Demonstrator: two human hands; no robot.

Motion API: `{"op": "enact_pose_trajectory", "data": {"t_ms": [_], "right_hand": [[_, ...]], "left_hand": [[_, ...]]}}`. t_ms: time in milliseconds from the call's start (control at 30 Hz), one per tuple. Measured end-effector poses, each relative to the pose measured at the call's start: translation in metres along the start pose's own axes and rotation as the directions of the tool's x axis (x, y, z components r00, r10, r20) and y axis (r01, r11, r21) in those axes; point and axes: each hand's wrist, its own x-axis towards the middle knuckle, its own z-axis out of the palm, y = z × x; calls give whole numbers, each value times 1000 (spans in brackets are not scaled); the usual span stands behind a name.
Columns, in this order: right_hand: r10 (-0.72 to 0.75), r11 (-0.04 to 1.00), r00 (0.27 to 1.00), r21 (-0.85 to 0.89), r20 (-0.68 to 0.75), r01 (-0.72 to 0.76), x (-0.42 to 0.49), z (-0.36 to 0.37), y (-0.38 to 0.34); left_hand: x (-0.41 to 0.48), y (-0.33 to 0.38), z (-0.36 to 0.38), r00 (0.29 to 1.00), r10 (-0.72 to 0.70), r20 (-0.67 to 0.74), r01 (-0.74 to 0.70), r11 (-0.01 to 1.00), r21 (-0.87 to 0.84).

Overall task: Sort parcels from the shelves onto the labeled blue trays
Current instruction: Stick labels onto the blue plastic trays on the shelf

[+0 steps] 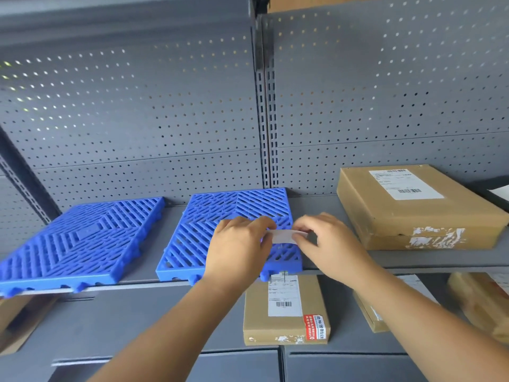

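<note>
Two blue slatted trays lie on the grey shelf: one at the left (80, 241) and one in the middle (220, 213). Above the middle tray's right front part, my left hand (237, 246) and my right hand (327, 244) pinch the two ends of a small white paper strip (282, 236). A flat cardboard parcel (413, 213) with a white shipping label rests on the same shelf to the right. On the shelf below sits a smaller cardboard parcel (286, 312) with a barcode label and a red sticker.
A perforated grey back panel (137, 119) rises behind the shelf, with a slotted upright (265, 133) in the middle. More cardboard parcels lie on the lower shelf at the right (479, 304) and far left (13, 326).
</note>
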Motion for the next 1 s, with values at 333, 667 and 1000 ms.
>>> {"op": "enact_pose_trajectory", "data": {"t_ms": [333, 667, 1000], "right_hand": [[-89, 996, 996, -9, -22, 88, 37, 65, -87], [-121, 992, 991, -39, -57, 118, 69, 171, -203], [-84, 995, 992, -64, -92, 78, 82, 248, -285]], "left_hand": [[-22, -104, -47, 997, -68, -25, 69, 997, 36], [-55, -250, -105, 997, -62, 56, 61, 998, 20], [-87, -353, -151, 1000, -21, 6, 21, 1000, -21]]}}
